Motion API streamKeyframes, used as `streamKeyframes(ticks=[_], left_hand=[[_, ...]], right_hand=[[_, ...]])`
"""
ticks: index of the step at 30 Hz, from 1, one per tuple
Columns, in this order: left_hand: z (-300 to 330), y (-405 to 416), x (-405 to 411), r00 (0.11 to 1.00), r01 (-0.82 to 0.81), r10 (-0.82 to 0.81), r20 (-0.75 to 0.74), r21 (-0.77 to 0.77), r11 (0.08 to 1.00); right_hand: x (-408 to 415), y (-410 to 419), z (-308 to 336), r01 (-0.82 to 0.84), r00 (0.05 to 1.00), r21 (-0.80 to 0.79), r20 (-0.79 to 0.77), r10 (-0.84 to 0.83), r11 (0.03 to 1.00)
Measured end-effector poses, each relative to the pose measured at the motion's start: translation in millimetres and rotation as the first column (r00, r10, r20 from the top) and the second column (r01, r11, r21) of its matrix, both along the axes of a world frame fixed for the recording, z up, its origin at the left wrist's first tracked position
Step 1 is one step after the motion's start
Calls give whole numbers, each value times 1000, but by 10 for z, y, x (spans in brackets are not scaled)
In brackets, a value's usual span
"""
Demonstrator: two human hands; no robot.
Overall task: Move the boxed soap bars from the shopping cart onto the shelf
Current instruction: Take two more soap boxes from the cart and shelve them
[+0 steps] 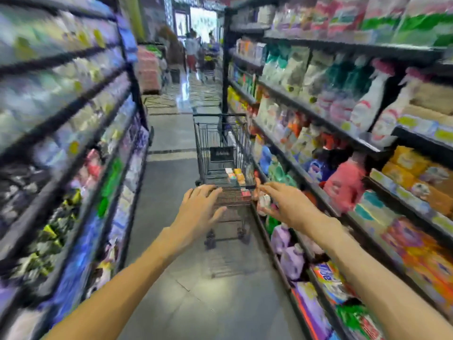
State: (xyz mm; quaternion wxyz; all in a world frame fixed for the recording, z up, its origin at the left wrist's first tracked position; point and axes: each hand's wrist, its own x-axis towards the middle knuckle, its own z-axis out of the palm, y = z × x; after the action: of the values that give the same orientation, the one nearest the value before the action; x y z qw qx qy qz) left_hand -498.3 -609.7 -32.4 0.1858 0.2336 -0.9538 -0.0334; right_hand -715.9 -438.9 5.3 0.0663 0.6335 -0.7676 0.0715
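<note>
our left hand (199, 208) and right hand (285, 204) both spread, holding nothing | wire shopping cart (221, 153) just past our fingertips, hugging the right shelf (326, 121) edge | boxed soap bars (235, 177) inside, beyond the fingers | smooth grey floor (169, 182) wide open left of them

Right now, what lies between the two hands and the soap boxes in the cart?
In the head view, only the cart's handle bar lies between the left hand, the right hand and the soap boxes.

Light: bright and even, strongest from the doorway (203, 20) far down the aisle.
Glare: sheen on the floor (188, 89) there.
Blur: shelves (61, 114) on both sides smeared.
Edges: bowed by the wide lens.
</note>
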Motion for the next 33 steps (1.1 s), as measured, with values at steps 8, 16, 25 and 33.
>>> streamKeyframes(ticks=[8,16,25,33], left_hand=[[-6,-1451,71,985,-160,161,53,-29,987],[-70,-3036,-487,965,-237,241,103,-50,970],[36,-4816,-1131,937,-329,327,123,-10,944],[-97,-6534,-1723,947,-293,289,137,4,956]], right_hand=[[-9,-1789,37,-131,991,-25,-40,130,991],[-629,-3641,-24,-224,973,10,-47,224,975],[-1433,-5641,35,-311,943,75,-96,317,947],[-2063,-7274,-189,-285,953,107,-75,294,952]])
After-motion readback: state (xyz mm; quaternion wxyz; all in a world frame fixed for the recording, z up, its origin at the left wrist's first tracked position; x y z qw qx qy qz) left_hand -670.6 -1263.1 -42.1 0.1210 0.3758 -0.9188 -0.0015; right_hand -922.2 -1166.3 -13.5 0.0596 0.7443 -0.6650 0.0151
